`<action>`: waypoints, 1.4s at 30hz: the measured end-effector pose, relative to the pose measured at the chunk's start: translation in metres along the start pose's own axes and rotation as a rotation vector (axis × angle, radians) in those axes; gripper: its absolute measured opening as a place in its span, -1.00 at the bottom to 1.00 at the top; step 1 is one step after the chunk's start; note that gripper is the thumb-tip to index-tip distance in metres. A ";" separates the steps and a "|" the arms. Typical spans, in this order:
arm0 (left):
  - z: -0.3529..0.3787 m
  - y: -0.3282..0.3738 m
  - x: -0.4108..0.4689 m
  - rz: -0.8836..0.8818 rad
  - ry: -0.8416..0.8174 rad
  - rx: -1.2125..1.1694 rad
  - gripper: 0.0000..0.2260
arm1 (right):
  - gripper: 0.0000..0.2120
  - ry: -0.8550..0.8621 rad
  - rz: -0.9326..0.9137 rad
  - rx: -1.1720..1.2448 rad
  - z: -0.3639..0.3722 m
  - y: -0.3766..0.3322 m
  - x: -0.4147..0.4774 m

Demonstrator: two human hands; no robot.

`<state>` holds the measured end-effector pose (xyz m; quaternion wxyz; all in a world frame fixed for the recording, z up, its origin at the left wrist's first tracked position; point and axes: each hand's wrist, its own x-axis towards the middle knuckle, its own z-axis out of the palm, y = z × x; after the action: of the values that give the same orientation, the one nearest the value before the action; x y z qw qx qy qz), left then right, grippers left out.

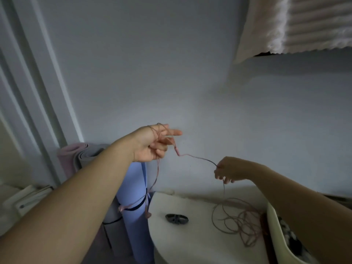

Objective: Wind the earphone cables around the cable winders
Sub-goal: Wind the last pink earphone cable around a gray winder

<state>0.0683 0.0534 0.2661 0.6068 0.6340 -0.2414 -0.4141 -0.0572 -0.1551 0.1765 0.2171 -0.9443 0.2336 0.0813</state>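
Cable (196, 158), pink, loops round your left hand (150, 147); its fingers (173, 132) curl on the strands, forefinger straight. It runs across to your right hand (231, 169), pinched at the fingertips. Below those fingers the rest lies in loose coils on the white table (190, 244). Earbuds (122, 208) dangle under your left fingers. A dark cable winder (176, 219) lies on the table below both hands, untouched.

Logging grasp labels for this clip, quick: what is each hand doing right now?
Left hand: holding the pink earphone cable, looped over its fingers.
Right hand: pinching the same cable.
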 end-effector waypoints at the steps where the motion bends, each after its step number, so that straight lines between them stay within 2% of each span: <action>1: 0.002 -0.001 0.000 0.005 0.011 -0.013 -0.71 | -0.78 0.021 -0.025 -0.050 0.001 0.001 0.001; 3: 0.006 -0.004 0.001 0.005 0.045 -0.007 -0.75 | -0.72 0.063 -0.071 -0.187 0.002 -0.001 0.002; 5: 0.009 -0.006 0.002 0.013 0.064 0.010 -0.79 | -0.66 0.097 -0.147 -0.141 -0.003 -0.011 -0.003; 7: 0.012 -0.007 0.003 0.031 0.064 -0.004 -0.77 | -0.67 0.114 -0.256 0.149 -0.011 -0.028 -0.013; 10: 0.017 -0.005 0.003 0.061 0.058 -0.035 -0.75 | -0.69 -0.084 -0.379 0.891 -0.020 -0.059 -0.033; 11: 0.018 -0.005 0.003 0.066 0.058 -0.039 -0.75 | -0.64 -0.146 -0.396 1.049 -0.023 -0.066 -0.038; 13: 0.020 -0.004 0.004 0.078 0.061 -0.041 -0.76 | -0.58 -0.214 -0.426 1.153 -0.029 -0.075 -0.043; 15: 0.019 -0.004 0.003 0.088 0.057 -0.038 -0.76 | -0.55 -0.254 -0.438 1.125 -0.032 -0.080 -0.049; 17: 0.015 -0.004 0.002 0.092 0.050 -0.016 -0.77 | -0.60 -0.222 -0.393 1.019 -0.035 -0.082 -0.052; 20: 0.004 -0.007 0.004 0.144 0.140 0.034 -0.83 | -0.75 -0.012 -0.333 0.756 -0.043 -0.079 -0.055; 23: -0.010 -0.021 0.011 0.309 0.271 0.154 -0.82 | -0.80 0.199 -0.339 0.697 -0.053 -0.080 -0.064; 25: -0.018 -0.038 0.015 0.350 0.233 0.218 -0.84 | -0.79 0.357 -0.359 0.621 -0.059 -0.084 -0.069; 28: -0.026 -0.072 0.023 0.252 0.082 0.292 -0.84 | -0.78 0.514 -0.385 0.470 -0.061 -0.086 -0.063; 30: -0.030 -0.095 0.029 0.174 0.023 0.327 -0.80 | -0.78 0.521 -0.387 0.379 -0.056 -0.086 -0.058; 33: -0.039 -0.132 0.046 0.055 0.049 0.372 -0.70 | -0.79 0.468 -0.351 0.299 -0.037 -0.078 -0.040; 36: -0.051 -0.169 0.070 -0.018 0.070 0.661 -0.72 | -0.79 0.364 -0.320 0.237 -0.011 -0.067 -0.016; 38: -0.061 -0.194 0.084 -0.027 0.068 0.850 -0.66 | -0.79 0.303 -0.293 0.191 0.004 -0.060 -0.003; 42: -0.073 -0.241 0.108 0.005 0.029 1.054 -0.61 | -0.79 0.234 -0.274 0.158 0.023 -0.046 0.022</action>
<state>0.1390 0.0429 0.0016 0.2101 0.8583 -0.4099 -0.2263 -0.0169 -0.1168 0.1677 0.2711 -0.9502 0.1322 -0.0780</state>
